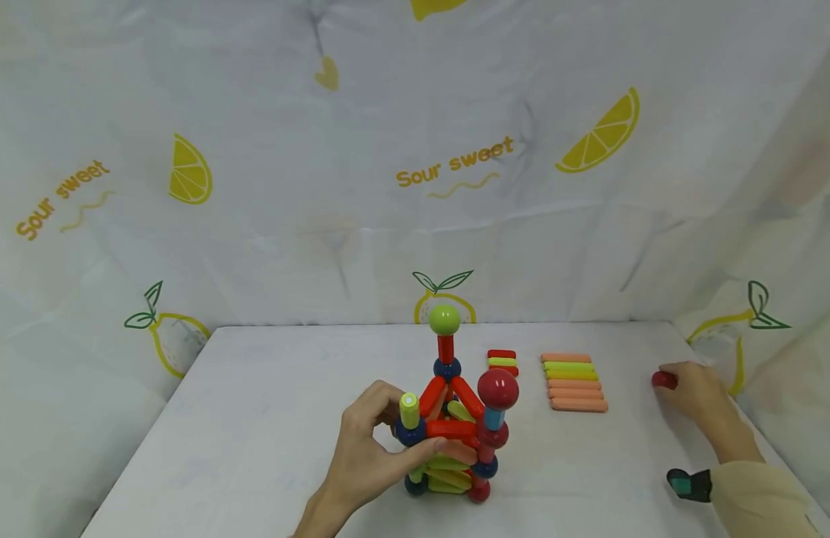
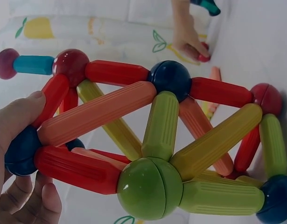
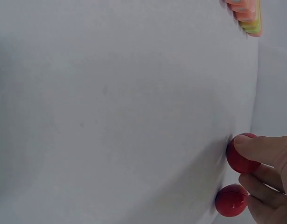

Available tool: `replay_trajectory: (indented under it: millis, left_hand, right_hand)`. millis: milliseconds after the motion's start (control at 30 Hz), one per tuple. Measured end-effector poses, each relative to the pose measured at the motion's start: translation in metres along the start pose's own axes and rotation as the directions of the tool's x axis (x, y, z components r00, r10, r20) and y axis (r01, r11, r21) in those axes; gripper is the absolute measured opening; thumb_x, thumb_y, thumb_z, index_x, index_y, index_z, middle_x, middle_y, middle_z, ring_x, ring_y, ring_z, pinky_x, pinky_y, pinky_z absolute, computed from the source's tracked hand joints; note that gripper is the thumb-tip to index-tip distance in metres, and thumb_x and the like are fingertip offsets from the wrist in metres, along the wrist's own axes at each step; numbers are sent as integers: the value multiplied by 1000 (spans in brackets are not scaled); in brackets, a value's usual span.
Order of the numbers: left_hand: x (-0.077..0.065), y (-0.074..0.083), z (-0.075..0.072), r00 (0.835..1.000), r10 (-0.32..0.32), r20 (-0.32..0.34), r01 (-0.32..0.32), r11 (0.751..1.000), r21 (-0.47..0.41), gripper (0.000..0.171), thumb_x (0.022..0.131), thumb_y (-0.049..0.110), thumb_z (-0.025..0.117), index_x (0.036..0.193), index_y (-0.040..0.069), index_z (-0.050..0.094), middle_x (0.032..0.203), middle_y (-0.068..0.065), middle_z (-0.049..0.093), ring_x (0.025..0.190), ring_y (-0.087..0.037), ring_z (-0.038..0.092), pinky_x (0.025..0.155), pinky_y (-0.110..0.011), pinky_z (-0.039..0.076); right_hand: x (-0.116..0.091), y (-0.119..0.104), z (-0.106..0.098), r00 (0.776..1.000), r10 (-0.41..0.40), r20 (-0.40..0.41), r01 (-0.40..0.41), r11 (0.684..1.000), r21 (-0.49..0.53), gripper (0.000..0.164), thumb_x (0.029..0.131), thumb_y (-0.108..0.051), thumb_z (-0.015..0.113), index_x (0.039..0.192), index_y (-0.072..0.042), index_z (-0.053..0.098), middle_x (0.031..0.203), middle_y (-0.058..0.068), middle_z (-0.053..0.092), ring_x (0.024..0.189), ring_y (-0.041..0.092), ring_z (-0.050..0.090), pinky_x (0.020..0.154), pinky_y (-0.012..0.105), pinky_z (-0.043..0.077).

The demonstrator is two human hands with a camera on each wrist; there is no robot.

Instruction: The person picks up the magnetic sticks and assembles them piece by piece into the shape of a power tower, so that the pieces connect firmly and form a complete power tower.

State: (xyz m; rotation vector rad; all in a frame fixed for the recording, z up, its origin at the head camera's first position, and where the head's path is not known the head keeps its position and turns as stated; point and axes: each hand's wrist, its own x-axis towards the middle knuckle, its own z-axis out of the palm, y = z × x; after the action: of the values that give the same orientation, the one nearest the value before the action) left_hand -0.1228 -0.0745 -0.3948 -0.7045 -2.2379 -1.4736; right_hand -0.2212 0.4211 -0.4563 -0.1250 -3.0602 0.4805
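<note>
A structure of magnetic rods and balls [image 1: 451, 430] stands on the table, built from red, green, yellow and orange rods with blue, red and green balls. My left hand [image 1: 370, 441] grips its upper left side; in the left wrist view the thumb and fingers hold it around a blue corner ball [image 2: 22, 151]. Off to the right, my right hand [image 1: 697, 392] pinches a red ball [image 3: 241, 154] between thumb and fingers, low over the table. A second red ball [image 3: 231, 200] lies close by, against the lower fingers.
Behind the structure lie several short rods [image 1: 502, 362] in red and yellow-green. A row of longer orange and yellow rods [image 1: 574, 385] sits between the structure and my right hand. A white cloth [image 1: 307, 246] printed with lemons hangs behind the white table [image 1: 253, 448].
</note>
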Motion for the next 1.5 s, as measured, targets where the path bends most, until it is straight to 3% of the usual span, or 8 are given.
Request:
replay_trajectory:
  millis: [300, 500, 667, 800, 967, 1233, 1400, 1500]
  left_hand:
    - [0, 0, 0, 1000, 6, 1, -6, 1000, 10, 33, 78, 24, 90, 97, 19, 64, 85, 4, 60, 73, -1, 57, 63, -22, 56]
    - [0, -2, -4, 997, 69, -23, -69, 997, 35, 29, 81, 22, 87, 100, 21, 65, 89, 6, 64, 79, -3, 57, 63, -22, 54]
    - [1, -2, -9, 982, 167, -84, -164, 986, 36, 24, 83, 11, 83, 100, 19, 69, 87, 3, 69, 79, -11, 61, 66, -24, 54]
    - [2, -1, -11, 968, 223, -112, -221, 975, 30, 26, 81, 7, 84, 102, 16, 73, 86, 1, 71, 78, -15, 63, 68, -24, 54]
    - [4, 3, -12, 957, 263, -125, -262, 965, 23, 27, 78, 3, 85, 102, 12, 76, 83, -2, 72, 78, -13, 62, 68, -25, 54]
    - [3, 4, -13, 972, 207, -107, -207, 978, 15, 24, 79, 4, 85, 100, 13, 78, 77, 1, 74, 72, -10, 62, 65, -23, 53]
    - [5, 2, -14, 966, 236, -107, -237, 971, -4, 22, 81, 6, 84, 100, 14, 77, 77, 2, 74, 70, -13, 63, 63, -22, 52]
    - [7, 0, -14, 950, 287, -121, -290, 957, -9, 19, 82, 6, 83, 98, 14, 77, 76, 1, 73, 70, -11, 62, 63, -22, 52]
  right_hand:
    - [-11, -17, 6, 997, 34, -74, -26, 994, 109, 44, 84, -4, 76, 119, 18, 59, 108, 42, 60, 91, 51, 57, 75, 56, 57]
    - [-21, -55, -10, 948, -25, -319, 110, 961, 254, 42, 84, -4, 78, 119, 15, 64, 111, 39, 61, 91, 50, 64, 60, 15, 50]
    - [-37, -109, -44, 885, -28, -464, 254, 865, 432, 44, 87, -8, 80, 126, 8, 66, 115, -2, 65, 95, -5, 62, 74, -6, 41]
    - [-57, -162, -74, 821, -20, -571, 382, 761, 523, 45, 82, 0, 82, 126, 3, 69, 106, -33, 60, 96, -16, 59, 83, -2, 45]
    - [-89, -224, -104, 730, -122, -673, 590, 610, 529, 48, 76, 16, 80, 121, 4, 72, 109, -19, 73, 99, -1, 70, 90, 7, 52]
    - [-126, -286, -108, 559, -431, -709, 815, 128, 565, 52, 70, 24, 79, 119, 17, 66, 115, 18, 74, 103, 18, 74, 92, 25, 58]
    - [-144, -321, -95, 499, -535, -682, 863, 236, 446, 44, 77, 3, 85, 119, 2, 72, 110, 13, 77, 94, 12, 72, 78, 16, 59]
    - [-152, -339, -85, 516, -544, -662, 856, 359, 372, 39, 79, -7, 87, 116, -6, 76, 105, 5, 78, 90, 10, 72, 74, 13, 57]
